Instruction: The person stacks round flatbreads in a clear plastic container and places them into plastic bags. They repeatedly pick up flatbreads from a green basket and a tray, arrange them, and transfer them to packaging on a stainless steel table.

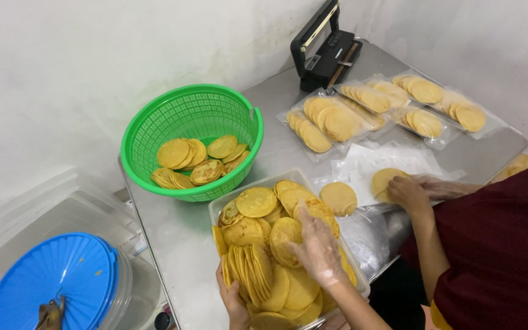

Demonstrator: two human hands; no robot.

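Yellow cakes (276,256) under gloved right hand (316,244), fingers spread flat.

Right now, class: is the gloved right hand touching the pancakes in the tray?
Touching. The head view shows the right hand lying flat on the pancakes piled in the tray, no gap showing.

I see round yellow flat cakes (276,256) heaped in a clear rectangular tray (217,211) at the steel table's near edge, some standing on edge, others lying flat and overlapping.
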